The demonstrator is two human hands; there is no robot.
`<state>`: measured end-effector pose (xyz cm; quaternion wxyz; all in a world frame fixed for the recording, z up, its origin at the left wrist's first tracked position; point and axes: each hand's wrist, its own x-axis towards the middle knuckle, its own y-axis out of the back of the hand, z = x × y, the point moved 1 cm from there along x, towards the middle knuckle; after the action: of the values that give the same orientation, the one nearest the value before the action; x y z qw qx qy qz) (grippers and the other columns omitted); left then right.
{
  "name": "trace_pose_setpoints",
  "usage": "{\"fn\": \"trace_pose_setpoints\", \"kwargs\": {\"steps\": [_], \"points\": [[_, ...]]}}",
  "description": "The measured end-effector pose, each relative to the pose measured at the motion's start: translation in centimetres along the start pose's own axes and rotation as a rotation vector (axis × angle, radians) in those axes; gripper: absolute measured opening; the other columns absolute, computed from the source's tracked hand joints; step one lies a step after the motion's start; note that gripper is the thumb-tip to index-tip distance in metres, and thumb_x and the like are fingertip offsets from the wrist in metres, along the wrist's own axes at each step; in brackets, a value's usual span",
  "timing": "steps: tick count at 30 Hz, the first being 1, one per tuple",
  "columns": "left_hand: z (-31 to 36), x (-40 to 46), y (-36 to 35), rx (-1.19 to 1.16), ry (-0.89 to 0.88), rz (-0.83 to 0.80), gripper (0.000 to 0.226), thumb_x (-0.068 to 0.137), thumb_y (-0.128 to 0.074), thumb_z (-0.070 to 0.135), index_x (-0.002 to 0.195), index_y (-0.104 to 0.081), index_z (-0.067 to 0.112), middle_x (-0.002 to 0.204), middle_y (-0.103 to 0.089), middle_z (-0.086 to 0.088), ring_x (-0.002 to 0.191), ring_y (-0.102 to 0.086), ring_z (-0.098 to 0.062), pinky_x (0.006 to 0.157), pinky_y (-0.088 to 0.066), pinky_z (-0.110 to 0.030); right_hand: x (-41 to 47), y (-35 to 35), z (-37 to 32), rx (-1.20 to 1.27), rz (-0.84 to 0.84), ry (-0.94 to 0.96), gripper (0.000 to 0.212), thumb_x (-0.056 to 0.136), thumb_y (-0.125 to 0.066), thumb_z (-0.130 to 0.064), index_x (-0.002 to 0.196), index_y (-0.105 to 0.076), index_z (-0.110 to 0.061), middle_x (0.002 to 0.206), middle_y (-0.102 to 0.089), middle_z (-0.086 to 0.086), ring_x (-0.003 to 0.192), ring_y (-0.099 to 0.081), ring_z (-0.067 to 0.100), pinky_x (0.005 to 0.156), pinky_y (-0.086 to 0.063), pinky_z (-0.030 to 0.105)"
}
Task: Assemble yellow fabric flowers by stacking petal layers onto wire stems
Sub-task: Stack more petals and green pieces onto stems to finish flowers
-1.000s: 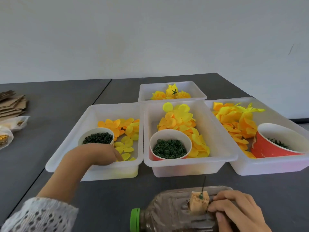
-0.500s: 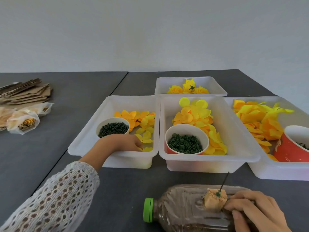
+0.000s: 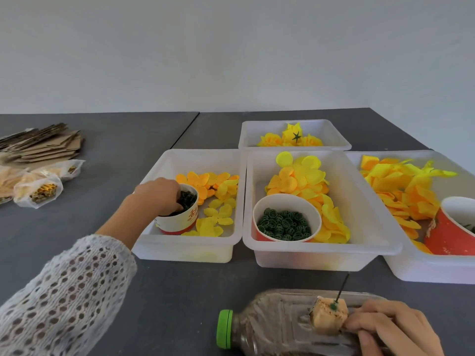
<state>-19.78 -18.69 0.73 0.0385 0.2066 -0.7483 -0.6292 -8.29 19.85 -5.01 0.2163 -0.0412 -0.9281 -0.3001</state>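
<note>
Left hand point(image 3: 159, 195) fingers dip into the white paper cup of dark green rings point(image 3: 180, 214); hold unclear. Right hand point(image 3: 393, 327) pinches the tan foam block point(image 3: 329, 317) bearing the thin wire stem point(image 3: 341, 287). Advise lifting one ring only.

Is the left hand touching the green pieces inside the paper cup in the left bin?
Touching. The head view shows the left hand with fingertips dipped into the green pieces in the paper cup.
</note>
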Motion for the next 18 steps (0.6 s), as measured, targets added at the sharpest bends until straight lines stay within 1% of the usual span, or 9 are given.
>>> {"fn": "trace_pose_setpoints", "kwargs": {"steps": [2,3,4,5,7,8,10,14,18], "points": [[-0.2,0.5,-0.1,-0.05,-0.017,0.066,0.027,0.089,-0.063,0.045,0.106,-0.064,0.024,0.1,-0.061,0.0,0.092,-0.061,-0.022,0.067,-0.049,-0.033,0.4,-0.4,0.2,0.01,0.041,0.019,0.066,0.057,-0.071,0.024,0.043,-0.061,-0.04,0.058,-0.059,-0.025,0.061,-0.055,-0.002,0.064,-0.04,0.014],[-0.3,0.7,0.0,-0.075,-0.022,0.086,0.021,0.088,-0.065,0.043,0.099,-0.066,0.025,0.097,-0.062,0.001,0.089,-0.061,-0.022,0.067,-0.05,-0.032,0.8,-0.4,0.3,-0.011,0.1,0.11,0.071,0.065,-0.065,0.024,0.05,-0.064,-0.046,0.068,-0.059,-0.032,0.067,-0.054,-0.012,0.068,-0.039,0.008],[-0.4,0.9,0.1,-0.096,-0.02,0.093,0.018,0.087,-0.067,0.042,0.093,-0.066,0.025,0.095,-0.062,0.0,0.088,-0.061,-0.022,0.068,-0.051,-0.033,0.9,-0.3,0.4,-0.056,0.139,0.232,0.065,0.08,-0.056,0.014,0.062,-0.068,-0.047,0.079,-0.059,-0.032,0.076,-0.051,-0.018,0.074,-0.037,0.001],[-0.5,0.9,0.1,-0.11,-0.016,0.093,0.016,0.087,-0.067,0.041,0.089,-0.066,0.025,0.094,-0.062,0.0,0.087,-0.061,-0.022,0.07,-0.053,-0.034,0.8,-0.1,0.3,-0.08,0.145,0.308,0.05,0.094,-0.045,-0.007,0.064,-0.069,-0.04,0.082,-0.058,-0.024,0.082,-0.048,-0.018,0.078,-0.033,-0.002],[-0.7,0.7,0.0,-0.123,-0.015,0.11,0.017,0.087,-0.067,0.043,0.086,-0.066,0.026,0.092,-0.063,0.001,0.086,-0.061,-0.02,0.073,-0.055,-0.036,0.4,0.6,0.0,-0.13,0.113,0.3,0.065,0.101,-0.027,-0.047,0.054,-0.067,-0.025,0.075,-0.057,-0.017,0.081,-0.046,-0.01,0.08,-0.033,0.002],[-0.8,0.6,0.0,-0.128,-0.01,0.134,0.016,0.087,-0.067,0.044,0.085,-0.067,0.028,0.09,-0.063,0.003,0.085,-0.061,-0.019,0.071,-0.055,-0.035,0.1,0.6,-0.5,-0.127,0.078,0.273,0.067,0.099,-0.024,-0.053,0.054,-0.066,-0.026,0.074,-0.059,-0.013,0.078,-0.045,-0.006,0.079,-0.035,0.006],[-1.2,0.3,0.0,-0.134,0.007,0.202,0.014,0.089,-0.065,0.045,0.085,-0.069,0.032,0.087,-0.063,0.006,0.082,-0.061,-0.017,0.062,-0.051,-0.031,-0.1,0.6,-0.4,-0.156,0.089,0.305,0.065,0.098,-0.025,-0.053,0.055,-0.067,-0.029,0.073,-0.06,-0.01,0.077,-0.045,0.0,0.075,-0.038,0.013],[-1.9,0.0,-0.6,-0.165,0.012,0.304,0.007,0.09,-0.064,0.041,0.085,-0.068,0.037,0.084,-0.063,0.008,0.077,-0.06,-0.015,0.054,-0.044,-0.026,-0.3,0.8,-0.3,-0.14,0.144,0.306,0.063,0.098,-0.027,-0.051,0.056,-0.068,-0.028,0.084,-0.053,-0.018,0.079,-0.046,-0.001,0.078,-0.035,0.007],[-2.3,0.1,-1.3,-0.404,0.002,0.351,0.005,0.087,-0.07,0.03,0.083,-0.067,0.029,0.082,-0.066,0.006,0.071,-0.059,-0.011,0.054,-0.044,-0.026,-0.5,0.9,-0.2,-0.177,0.164,0.333,0.033,0.081,-0.046,-0.031,0.056,-0.068,-0.027,0.079,-0.055,-0.018,0.077,-0.045,0.002,0.076,-0.035,0.007]]}}
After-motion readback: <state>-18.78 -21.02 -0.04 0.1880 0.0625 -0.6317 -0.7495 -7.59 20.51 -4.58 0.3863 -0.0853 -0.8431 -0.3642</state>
